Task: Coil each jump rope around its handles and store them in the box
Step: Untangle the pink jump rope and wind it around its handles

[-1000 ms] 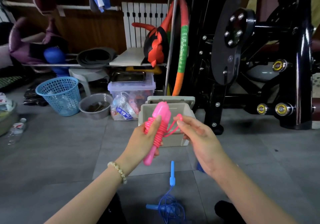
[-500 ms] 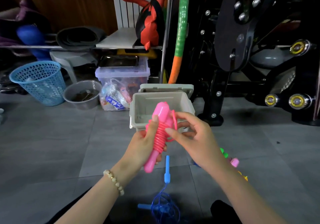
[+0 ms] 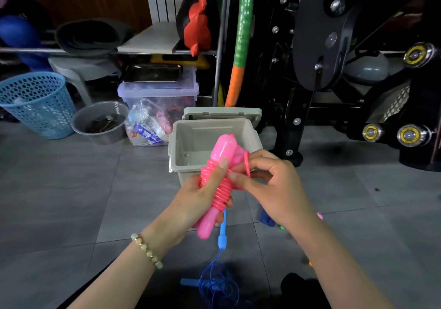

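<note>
We note the left hand (image 3: 200, 196) clasped round the pink jump rope (image 3: 218, 187), both handles bunched together, their long axis tilted up and away toward the box (image 3: 181, 146), cord coiled tight about the middle. The right hand (image 3: 272, 189) pinches the last loose loop of pink cord just right of the handles; the open grey box stands on the floor directly behind the bundle, so we judge the left hand nearer for the drop. The blue jump rope (image 3: 219, 282) lies uncoiled on the floor at the near edge, below both hands.
</note>
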The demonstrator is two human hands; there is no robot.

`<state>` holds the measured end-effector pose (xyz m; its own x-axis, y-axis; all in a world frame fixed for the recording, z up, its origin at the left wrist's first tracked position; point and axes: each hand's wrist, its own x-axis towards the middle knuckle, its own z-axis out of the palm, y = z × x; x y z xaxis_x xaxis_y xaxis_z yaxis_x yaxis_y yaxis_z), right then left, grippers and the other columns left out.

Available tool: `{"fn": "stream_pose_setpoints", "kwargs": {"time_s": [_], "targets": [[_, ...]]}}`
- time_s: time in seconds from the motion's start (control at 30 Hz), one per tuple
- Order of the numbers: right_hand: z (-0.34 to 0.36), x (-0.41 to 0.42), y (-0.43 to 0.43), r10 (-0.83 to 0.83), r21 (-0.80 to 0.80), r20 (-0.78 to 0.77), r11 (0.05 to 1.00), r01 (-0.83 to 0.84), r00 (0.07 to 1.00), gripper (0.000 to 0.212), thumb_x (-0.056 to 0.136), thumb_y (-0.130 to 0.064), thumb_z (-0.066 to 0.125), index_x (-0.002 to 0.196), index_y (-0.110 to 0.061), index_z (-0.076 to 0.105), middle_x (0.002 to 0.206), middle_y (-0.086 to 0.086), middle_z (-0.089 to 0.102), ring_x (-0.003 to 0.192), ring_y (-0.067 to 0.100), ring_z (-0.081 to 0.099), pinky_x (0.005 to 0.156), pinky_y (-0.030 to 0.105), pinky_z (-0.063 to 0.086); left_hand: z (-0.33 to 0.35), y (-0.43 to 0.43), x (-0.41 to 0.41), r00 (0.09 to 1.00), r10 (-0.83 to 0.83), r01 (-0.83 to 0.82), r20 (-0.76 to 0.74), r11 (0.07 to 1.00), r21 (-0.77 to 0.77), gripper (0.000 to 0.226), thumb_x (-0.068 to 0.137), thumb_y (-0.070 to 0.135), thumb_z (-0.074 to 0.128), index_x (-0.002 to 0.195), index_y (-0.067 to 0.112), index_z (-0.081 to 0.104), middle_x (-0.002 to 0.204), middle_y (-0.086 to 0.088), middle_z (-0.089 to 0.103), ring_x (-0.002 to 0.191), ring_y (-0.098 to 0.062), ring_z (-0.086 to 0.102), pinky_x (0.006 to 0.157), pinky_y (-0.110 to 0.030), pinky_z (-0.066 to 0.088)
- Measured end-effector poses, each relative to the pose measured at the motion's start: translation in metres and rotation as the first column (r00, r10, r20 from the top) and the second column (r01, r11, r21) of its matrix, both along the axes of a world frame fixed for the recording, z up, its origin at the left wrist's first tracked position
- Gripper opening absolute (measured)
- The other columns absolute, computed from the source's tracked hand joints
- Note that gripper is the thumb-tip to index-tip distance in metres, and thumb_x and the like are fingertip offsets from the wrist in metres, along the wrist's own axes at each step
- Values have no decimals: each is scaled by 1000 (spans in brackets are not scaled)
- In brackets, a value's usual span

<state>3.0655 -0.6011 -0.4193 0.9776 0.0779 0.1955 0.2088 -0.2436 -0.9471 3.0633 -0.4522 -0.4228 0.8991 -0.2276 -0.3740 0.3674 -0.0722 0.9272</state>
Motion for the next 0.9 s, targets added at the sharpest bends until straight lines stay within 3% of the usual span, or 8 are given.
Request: {"fn": "stream_pose_setpoints", "kwargs": {"time_s": [0.13, 0.27, 0.4, 0.47, 0.53, 0.67, 0.77, 0.9], "targets": [[-1, 1, 1, -33, 98, 9, 995, 32, 999, 7, 77, -10, 73, 76, -16, 73, 77, -4, 65, 73, 14, 66, 64, 20, 55, 1, -2, 3, 997, -34, 27, -73, 996, -86, 76, 66, 71, 44, 99, 6, 67, 63, -5, 62, 39, -14, 49, 41, -20, 42], [0, 2, -1, -36, -2, 22, 999, 36, 999, 9, 84, -16, 67, 80, -9, 70, 76, 6, 67, 69, 12, 64, 63, 16, 49, 4, 0, 4, 990, -87, 74, -114, 991, -111, 70, 70, 70, 42, 97, 10, 67, 69, -7, 65, 40, -14, 49, 41, -20, 42], [0, 1, -4, -21, -48, -16, 999, 20, 1000, 15, 88, -22, 62, 84, -9, 68, 77, 8, 68, 72, 20, 65, 68, 29, 55, -2, -3, 3, 1000, -20, 20, -7, 1000, -19, 63, 69, 67, 45, 104, 17, 60, 72, -2, 70, 47, -17, 58, 45, -25, 48], [-3, 1, -3, -10, -26, -51, 1000, 8, 999, 14, 89, -20, 62, 84, -9, 68, 78, 8, 69, 74, 23, 66, 68, 27, 55, -7, -7, 1, 998, 50, -48, 36, 998, -52, 65, 69, 63, 51, 119, 22, 49, 78, -3, 70, 56, -18, 64, 53, -35, 56], [-5, 2, -2, -16, 16, -68, 1000, 17, 998, 12, 88, -18, 62, 83, -8, 68, 78, 9, 69, 73, 20, 66, 65, 21, 53, -9, -8, 1, 985, 89, -83, 150, 996, -42, 58, 78, 52, 52, 129, 29, 37, 91, -1, 67, 57, -11, 66, 52, -30, 55], [-7, 2, 1, -40, 105, -98, 993, 50, 994, 9, 87, -15, 63, 79, -15, 68, 70, -2, 70, 68, 8, 67, 65, 17, 52, -3, -6, 1, 889, 61, -40, 453, 998, -56, 23, 94, 16, 51, 113, 28, 46, 113, -2, 57, 62, -8, 67, 50, -18, 50], [-13, 4, 2, -48, 117, -128, 991, 63, 991, 10, 86, -12, 65, 79, -17, 69, 70, -2, 71, 70, 11, 69, 71, 25, 57, -7, 0, 6, 888, -36, 19, 458, 999, 41, 11, 96, 13, 51, 99, 24, 53, 100, -19, 61, 57, -9, 64, 47, -19, 48], [-20, 2, 6, -70, 91, -128, 993, 82, 989, 9, 86, -13, 65, 80, -16, 69, 74, 4, 71, 72, 15, 71, 74, 35, 58, -11, 8, 11, 902, -94, 58, 421, 994, 97, 8, 95, 14, 53, 95, 22, 55, 103, -24, 58, 56, -7, 65, 46, -17, 48]]}}
